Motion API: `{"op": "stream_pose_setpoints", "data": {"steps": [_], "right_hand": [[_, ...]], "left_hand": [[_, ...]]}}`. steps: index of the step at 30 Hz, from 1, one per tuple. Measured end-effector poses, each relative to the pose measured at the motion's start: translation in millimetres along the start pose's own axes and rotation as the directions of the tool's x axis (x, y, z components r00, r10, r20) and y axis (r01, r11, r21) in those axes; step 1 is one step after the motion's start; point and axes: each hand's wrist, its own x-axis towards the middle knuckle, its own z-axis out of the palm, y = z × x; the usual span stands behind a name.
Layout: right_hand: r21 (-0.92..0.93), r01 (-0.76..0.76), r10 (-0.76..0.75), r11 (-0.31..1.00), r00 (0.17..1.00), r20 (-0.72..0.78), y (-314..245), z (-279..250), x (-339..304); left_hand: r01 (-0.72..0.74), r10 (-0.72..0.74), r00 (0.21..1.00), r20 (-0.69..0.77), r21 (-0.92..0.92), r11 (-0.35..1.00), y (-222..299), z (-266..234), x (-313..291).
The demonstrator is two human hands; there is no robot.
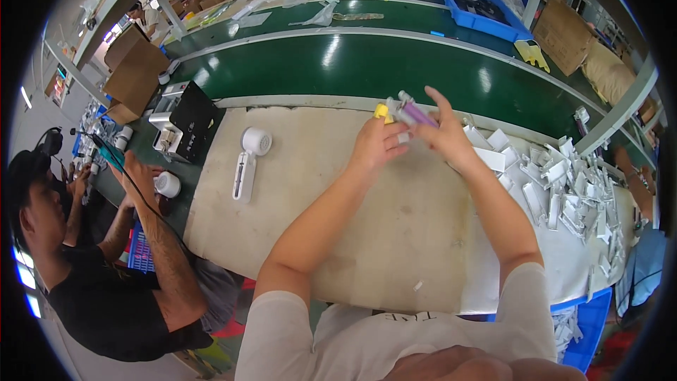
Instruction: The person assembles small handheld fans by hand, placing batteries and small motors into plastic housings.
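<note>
while both hands meet above the far edge of the pale work mat (338,240), i note the left hand (377,144) and right hand (441,137) closed together on a small purple and grey part (412,113), held up in the air just short of the green conveyor belt (367,63). i judge the part light, rigid plastic, smooth enough to slip, best pinched along its narrow body rather than at its tip. the left fingers are curled tight round its lower end, beside a yellow piece (381,111); the right thumb and fingers pinch the upper end, index finger raised clear. a heap of white plastic parts (557,176) lies just right of the hands. a white handheld device (248,162) lies well to the left. a co-worker's hand (137,176) works further left.
</note>
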Motion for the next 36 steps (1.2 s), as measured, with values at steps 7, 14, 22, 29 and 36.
{"op": "stream_pose_setpoints", "data": {"steps": [7,14,22,29,36], "right_hand": [[-0.586,0.297,-0.244,0.753,0.955,0.171,-34.5,3.2,-90.7],[-0.522,0.463,-0.533,0.716,0.846,0.019,-17.3,-42.2,-102.7],[0.157,0.362,-0.381,0.919,0.918,0.108,-6.7,-66.7,-95.5],[-0.758,0.613,-0.765,0.222,0.591,0.254,-1.0,-79.5,-85.8],[-0.787,0.599,-0.748,0.147,0.587,0.308,-13.1,-75.7,-95.4]], "left_hand": [[-0.268,0.269,0.963,-0.013,-0.157,0.951,-25.3,44.4,-32.3],[0.19,-0.044,0.9,0.433,-0.301,0.934,14.4,51.3,-67.1],[0.11,-0.202,0.935,0.293,0.301,0.947,20.8,29.6,-55.5],[-0.008,-0.263,0.9,0.348,0.617,0.787,4.9,32.8,-48.9],[-0.1,-0.182,0.931,0.317,0.701,0.706,-2.7,29.7,-51.3]]}}
